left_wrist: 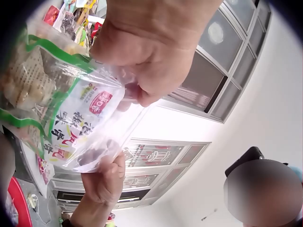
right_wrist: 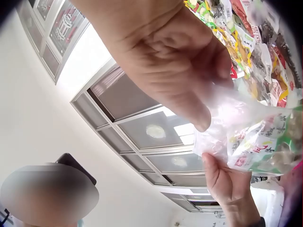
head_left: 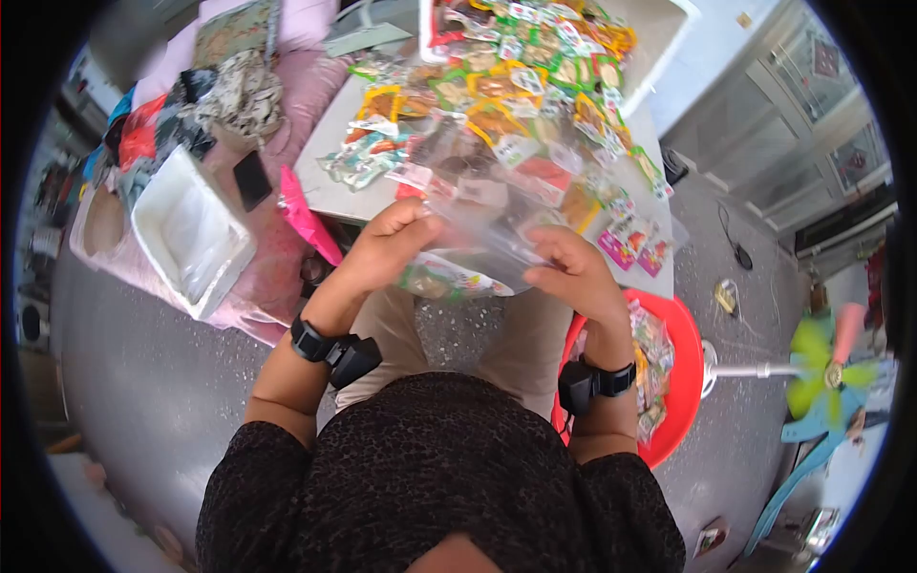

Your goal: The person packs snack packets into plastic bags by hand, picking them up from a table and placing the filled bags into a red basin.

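Note:
Between both hands is a clear plastic snack bag (head_left: 487, 239) with green bands, a white printed label and pale pieces of food inside. My left hand (head_left: 392, 244) pinches one upper corner between thumb and fingers. At the opposite corner, my right hand (head_left: 578, 272) pinches the clear plastic, so the top edge stretches between them. In the left wrist view the printed label (left_wrist: 83, 118) faces the camera and the food (left_wrist: 28, 80) sits lower in the bag. The bag hangs over the near table edge, above the lap.
Many colourful snack packets (head_left: 497, 86) cover the white table (head_left: 330, 186), some in a white box (head_left: 669, 48). A red basin (head_left: 683, 382) of packets stands at right, near a fan (head_left: 833, 374). At left, a white foam box (head_left: 196, 234) and a phone (head_left: 252, 181) lie on a pink bed.

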The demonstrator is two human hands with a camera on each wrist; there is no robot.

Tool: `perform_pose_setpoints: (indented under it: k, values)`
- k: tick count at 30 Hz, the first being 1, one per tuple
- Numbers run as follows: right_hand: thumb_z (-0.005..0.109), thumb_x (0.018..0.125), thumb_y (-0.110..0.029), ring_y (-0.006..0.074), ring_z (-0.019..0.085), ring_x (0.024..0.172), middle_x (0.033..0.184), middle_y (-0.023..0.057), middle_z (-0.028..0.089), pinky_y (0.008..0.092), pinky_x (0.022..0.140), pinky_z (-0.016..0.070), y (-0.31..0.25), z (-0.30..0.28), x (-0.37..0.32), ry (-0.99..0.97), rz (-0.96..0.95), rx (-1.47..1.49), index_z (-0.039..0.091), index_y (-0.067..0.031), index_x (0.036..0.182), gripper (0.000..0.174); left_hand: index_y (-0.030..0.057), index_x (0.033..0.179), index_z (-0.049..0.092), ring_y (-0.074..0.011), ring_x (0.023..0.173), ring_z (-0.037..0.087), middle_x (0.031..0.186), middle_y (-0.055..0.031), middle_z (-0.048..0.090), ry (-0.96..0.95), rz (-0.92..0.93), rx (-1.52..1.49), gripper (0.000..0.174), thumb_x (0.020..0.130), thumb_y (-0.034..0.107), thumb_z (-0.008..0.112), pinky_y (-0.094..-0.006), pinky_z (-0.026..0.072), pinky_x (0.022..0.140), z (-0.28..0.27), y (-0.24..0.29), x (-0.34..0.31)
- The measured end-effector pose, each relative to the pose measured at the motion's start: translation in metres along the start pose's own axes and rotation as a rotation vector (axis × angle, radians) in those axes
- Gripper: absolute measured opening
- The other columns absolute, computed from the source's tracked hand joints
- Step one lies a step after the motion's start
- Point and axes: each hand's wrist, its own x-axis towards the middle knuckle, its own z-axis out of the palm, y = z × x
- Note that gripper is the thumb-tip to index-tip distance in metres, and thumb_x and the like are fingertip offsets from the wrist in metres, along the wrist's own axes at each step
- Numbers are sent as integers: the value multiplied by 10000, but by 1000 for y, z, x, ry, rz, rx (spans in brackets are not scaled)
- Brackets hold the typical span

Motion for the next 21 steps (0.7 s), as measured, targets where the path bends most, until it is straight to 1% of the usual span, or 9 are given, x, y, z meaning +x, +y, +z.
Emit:
perform_pose_setpoints:
  k: [2, 4, 6, 8, 9, 12, 15, 18, 21]
  values:
    - [607, 694, -125, 109, 506, 646, 721, 40, 527, 236, 578, 397, -19, 2, -5, -79, 13, -222, 463, -1, 998, 359, -23, 923, 488, -171, 812, 547, 862, -106, 574, -43, -18, 78, 239, 834, 192, 438, -292, 419, 749, 5, -2, -4]
    - [600, 669, -216, 205, 514, 613, 671, 90, 504, 309, 561, 391, -21, 9, -9, -49, -72, -341, 475, -15, 969, 382, -18, 908, 487, -170, 800, 545, 851, -103, 574, -114, -49, 132, 252, 831, 219, 448, -292, 418, 746, 10, -6, -6]
    - [550, 680, -225, 296, 505, 628, 661, 137, 495, 377, 568, 384, -25, 19, -12, -47, -145, -427, 498, -28, 880, 286, -9, 882, 497, -138, 776, 526, 842, -81, 564, -133, -88, 118, 223, 831, 203, 450, -269, 410, 721, 20, -12, -10]
    - [528, 699, -239, 298, 511, 665, 716, 138, 514, 381, 589, 387, -24, 26, -19, -76, -79, -518, 512, -29, 853, 261, 1, 830, 516, -81, 737, 493, 815, -45, 550, -96, -91, 47, 180, 834, 168, 447, -223, 394, 674, 32, -13, -14]
    - [516, 709, -246, 299, 515, 683, 744, 139, 523, 383, 600, 389, -24, 28, -21, -98, -50, -560, 518, -29, 840, 253, 3, 833, 515, -82, 738, 490, 815, -44, 547, -87, -78, 60, 181, 834, 171, 448, -224, 393, 674, 34, -17, -15]
    - [493, 722, -208, 305, 511, 682, 706, 126, 525, 393, 592, 384, -14, 31, -30, -44, -58, -517, 516, -34, 772, 183, 8, 866, 503, -83, 746, 478, 814, -35, 529, -76, -53, 83, 184, 832, 182, 456, -230, 391, 673, 29, -38, -18]
    - [485, 730, -194, 308, 505, 665, 705, 125, 520, 386, 587, 384, -9, 26, -38, -34, -80, -542, 512, -36, 752, 162, 5, 887, 489, -92, 752, 476, 815, -32, 524, -128, -71, 163, 197, 827, 191, 467, -237, 387, 682, 26, -44, -20]
    - [480, 707, -199, 333, 501, 675, 670, 160, 503, 414, 589, 378, -23, 10, -50, -53, -15, -535, 488, -28, 709, 172, 7, 878, 482, -116, 779, 492, 837, -45, 525, -138, -26, 211, 177, 827, 176, 465, -253, 391, 716, 21, -48, -17]
    - [493, 710, -188, 318, 505, 680, 691, 158, 505, 394, 589, 385, -13, -16, -75, 63, -41, -487, 497, -28, 722, 160, 24, 855, 471, -170, 863, 507, 909, -84, 534, -129, -52, 84, 165, 830, 187, 456, -294, 388, 783, 17, -54, -10]
